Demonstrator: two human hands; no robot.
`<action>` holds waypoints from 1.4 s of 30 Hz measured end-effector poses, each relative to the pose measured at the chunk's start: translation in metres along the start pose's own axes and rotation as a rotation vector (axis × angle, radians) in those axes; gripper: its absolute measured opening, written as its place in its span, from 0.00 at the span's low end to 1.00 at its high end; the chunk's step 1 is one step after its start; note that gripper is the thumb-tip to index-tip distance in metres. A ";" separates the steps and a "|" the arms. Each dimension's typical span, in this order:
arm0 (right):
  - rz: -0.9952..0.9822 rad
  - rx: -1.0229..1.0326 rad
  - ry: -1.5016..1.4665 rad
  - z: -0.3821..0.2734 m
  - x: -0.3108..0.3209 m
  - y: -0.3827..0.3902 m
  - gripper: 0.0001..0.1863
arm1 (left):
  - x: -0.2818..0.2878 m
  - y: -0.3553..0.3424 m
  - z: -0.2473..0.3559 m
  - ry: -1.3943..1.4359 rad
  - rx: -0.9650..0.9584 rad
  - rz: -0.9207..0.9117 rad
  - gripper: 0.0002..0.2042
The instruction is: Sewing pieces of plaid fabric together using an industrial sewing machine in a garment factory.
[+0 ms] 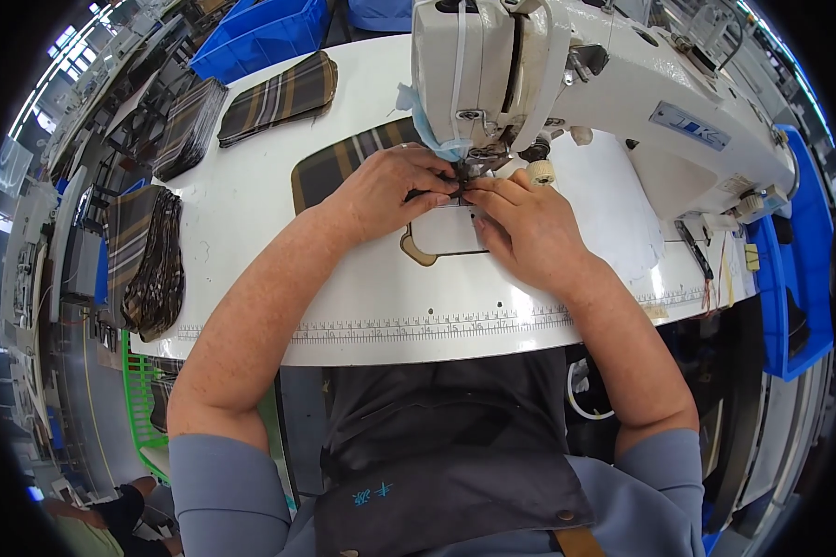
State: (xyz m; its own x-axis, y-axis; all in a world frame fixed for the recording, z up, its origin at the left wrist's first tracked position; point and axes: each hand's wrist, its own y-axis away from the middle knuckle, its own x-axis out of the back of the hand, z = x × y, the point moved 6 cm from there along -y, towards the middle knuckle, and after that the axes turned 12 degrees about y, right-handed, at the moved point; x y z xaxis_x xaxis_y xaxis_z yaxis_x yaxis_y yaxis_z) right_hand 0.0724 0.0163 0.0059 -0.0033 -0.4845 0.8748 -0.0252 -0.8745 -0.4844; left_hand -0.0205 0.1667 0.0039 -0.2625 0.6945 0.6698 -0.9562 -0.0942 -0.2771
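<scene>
A dark brown striped fabric piece [320,176] lies on the white table, its right end under the head of the sewing machine [463,84]. My left hand [390,190] is closed on that end, thumb and fingers pinching it just left of the needle area. Close on the other side, my right hand [534,227] has its fingers pressed together at the fabric's dark edge, with the thumb lower down. Both sets of fingertips nearly meet below the presser foot. The exact edge between them is mostly hidden by my fingers.
Stacks of striped fabric pieces [279,97] sit at the table's far left, with a thick bundle [144,260] at the left edge. A ruler strip [427,327] runs along the front. Thread snips [694,249] lie at right. Blue bins [260,42] stand beyond the table.
</scene>
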 end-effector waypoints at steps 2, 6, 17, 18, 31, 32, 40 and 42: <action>0.031 0.013 0.003 0.000 0.002 0.000 0.16 | -0.002 -0.001 0.007 -0.162 -0.030 -0.045 0.10; 0.026 0.007 0.003 -0.001 0.002 0.000 0.16 | -0.005 0.002 0.017 -0.278 -0.076 -0.030 0.13; 0.015 -0.022 -0.022 0.002 0.002 0.001 0.14 | -0.021 0.018 0.027 -0.256 -0.067 0.149 0.16; 0.016 -0.024 -0.021 0.003 0.001 0.001 0.14 | -0.022 0.021 0.029 -0.280 -0.042 0.190 0.17; 0.007 0.015 -0.022 0.001 0.003 0.002 0.20 | -0.046 0.049 0.043 -0.310 0.075 0.075 0.38; 0.021 0.017 -0.021 0.001 0.004 0.002 0.20 | -0.044 0.050 0.047 -0.332 0.065 0.061 0.38; -0.020 0.010 -0.030 0.000 0.004 0.000 0.22 | -0.034 0.054 0.060 -0.246 -0.074 0.091 0.30; -0.018 0.009 -0.033 -0.001 0.005 -0.001 0.22 | -0.031 0.053 0.062 -0.206 -0.099 0.110 0.28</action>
State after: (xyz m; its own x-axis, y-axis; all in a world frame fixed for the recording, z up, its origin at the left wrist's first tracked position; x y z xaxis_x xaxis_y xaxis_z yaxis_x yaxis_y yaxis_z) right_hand 0.0717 0.0144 0.0106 0.0298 -0.4687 0.8828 -0.0159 -0.8833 -0.4684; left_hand -0.0711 0.0964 0.0112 -0.3950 0.5228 0.7554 -0.9057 -0.0839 -0.4155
